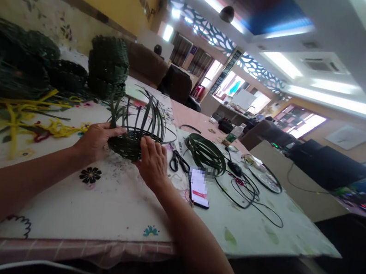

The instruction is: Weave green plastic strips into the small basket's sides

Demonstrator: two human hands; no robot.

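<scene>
A small dark green woven basket (125,146) is held above the flowered tablecloth, its unwoven strips standing up and curving outward. My left hand (96,140) grips its left side, the thumb lying over the rim. On the right side, my right hand (154,160) has its fingers bent against the weave near an upright strip. Both hands are closed on the basket. Black-handled scissors (179,161) lie just right of my right hand, beside a coil of dark green strips (205,154).
A lit phone (200,187) lies near the scissors. Loose thin strips and a bottle (235,134) are further right. Yellow strips (13,122) and finished-looking woven baskets (108,67) stand at the left. The table's front edge (80,246) runs below my forearms.
</scene>
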